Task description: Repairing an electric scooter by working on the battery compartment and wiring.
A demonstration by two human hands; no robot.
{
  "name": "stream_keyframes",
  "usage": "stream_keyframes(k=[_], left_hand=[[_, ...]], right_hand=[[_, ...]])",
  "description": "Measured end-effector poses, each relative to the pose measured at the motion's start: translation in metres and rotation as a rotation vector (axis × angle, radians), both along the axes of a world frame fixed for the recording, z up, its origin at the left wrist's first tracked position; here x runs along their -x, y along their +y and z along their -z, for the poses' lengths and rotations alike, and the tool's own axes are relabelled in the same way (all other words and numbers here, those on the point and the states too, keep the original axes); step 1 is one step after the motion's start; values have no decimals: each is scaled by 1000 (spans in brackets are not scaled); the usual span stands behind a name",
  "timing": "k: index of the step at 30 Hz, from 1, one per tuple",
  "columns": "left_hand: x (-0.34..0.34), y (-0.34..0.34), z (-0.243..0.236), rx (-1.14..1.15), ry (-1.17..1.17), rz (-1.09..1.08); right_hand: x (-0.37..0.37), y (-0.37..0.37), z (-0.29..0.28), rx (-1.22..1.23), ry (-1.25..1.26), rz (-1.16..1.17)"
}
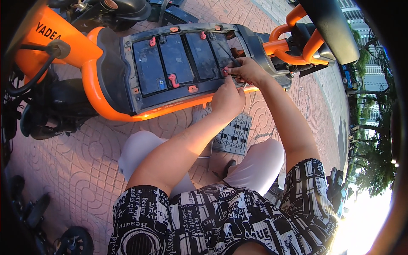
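Pink patterned paving [85, 182] stretched around the orange scooter [91, 85], whose battery bay [195, 28] lay uncovered in daylight. From where I stood, the right hand [251, 71] had its fingertips bunched close together at a red terminal cap [225, 71] in the bay's near right part; whether they were clamped on it, I couldn't tell. Just beside it, nearer the bay's near edge, the left hand [228, 100] had its fingers curled in, and I couldn't see whether they closed on anything.

Around the hands, a row of dark batteries [176, 59] sat side by side within the bay. Another red cap [173, 80] showed toward its near edge, left of the hands, and two more stood toward its far edge. Both bare forearms reached in from the bay's near side, where the person's knees, in pale trousers [263, 163], were spread apart. Between those knees and the bay, a grey gridded panel [231, 134] lay on the ground. To the bay's right rose a dark padded backrest [335, 34] on orange tubes; well beyond it, trees [376, 157] and pale buildings.
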State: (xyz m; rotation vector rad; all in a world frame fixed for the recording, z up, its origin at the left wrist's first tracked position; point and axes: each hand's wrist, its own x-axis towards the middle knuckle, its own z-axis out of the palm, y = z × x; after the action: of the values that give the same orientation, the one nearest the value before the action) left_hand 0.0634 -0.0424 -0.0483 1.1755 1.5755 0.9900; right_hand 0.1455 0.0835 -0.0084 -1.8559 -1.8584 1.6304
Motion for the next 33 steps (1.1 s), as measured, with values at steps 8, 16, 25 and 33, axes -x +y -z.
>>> stream_keyframes(k=[8,16,25,33], left_hand=[[2,3,-9,-7,92,10],[-1,2,-9,-9,96,-9],[25,23,-1,-212,323,-122],[46,36,13,-278,505,-135]], right_hand=[[-4,11,4,-8,-15,-19],[-3,9,9,-3,39,19],[0,7,4,-13,24,75],[3,9,-1,39,-67,72]])
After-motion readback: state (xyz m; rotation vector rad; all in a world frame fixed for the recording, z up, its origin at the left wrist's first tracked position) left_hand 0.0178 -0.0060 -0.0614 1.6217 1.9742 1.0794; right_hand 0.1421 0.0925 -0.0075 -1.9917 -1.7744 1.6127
